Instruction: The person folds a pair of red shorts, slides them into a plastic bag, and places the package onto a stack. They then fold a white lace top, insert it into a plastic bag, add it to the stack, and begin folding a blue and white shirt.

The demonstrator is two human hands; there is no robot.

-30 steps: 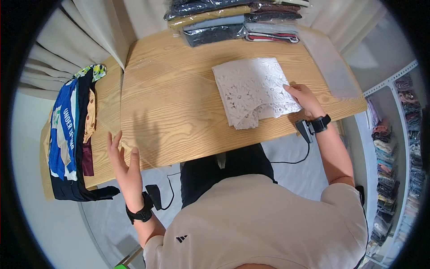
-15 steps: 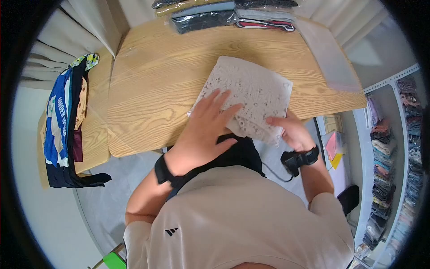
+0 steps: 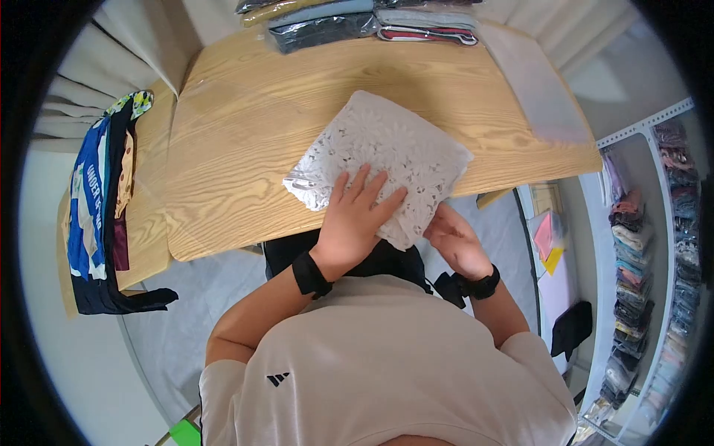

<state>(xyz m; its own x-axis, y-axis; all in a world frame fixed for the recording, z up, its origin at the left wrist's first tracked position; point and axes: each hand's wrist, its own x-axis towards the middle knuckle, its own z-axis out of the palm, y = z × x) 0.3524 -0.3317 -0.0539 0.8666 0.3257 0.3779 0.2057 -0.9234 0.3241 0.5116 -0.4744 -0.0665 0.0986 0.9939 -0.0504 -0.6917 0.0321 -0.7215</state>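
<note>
A folded white lace garment (image 3: pixel 394 141) with a cut-out flower pattern lies tilted across the front edge of the table. Shiny glints at its left corner look like clear plastic film. My left hand (image 3: pixel 355 223) rests flat on its lower part, fingers spread. At the lower right edge, my right hand (image 3: pixel 460 244) holds the garment with its palm turned up; its fingertips are partly hidden by the fabric. Each wrist wears a black band.
Bagged folded clothes (image 3: pixel 323 30) are stacked at the back of the wooden table (image 3: pixel 245 149). A clear plastic sheet (image 3: pixel 532 89) lies at the right. Loose clothes (image 3: pixel 97 201) hang over the left side table. Shelves (image 3: pixel 632 267) of packed garments stand at right.
The garment has shifted left and turned slightly, with its left corner now showing and shining. My left hand moved right relative to it; my right hand slid down, its thumb off the top.
</note>
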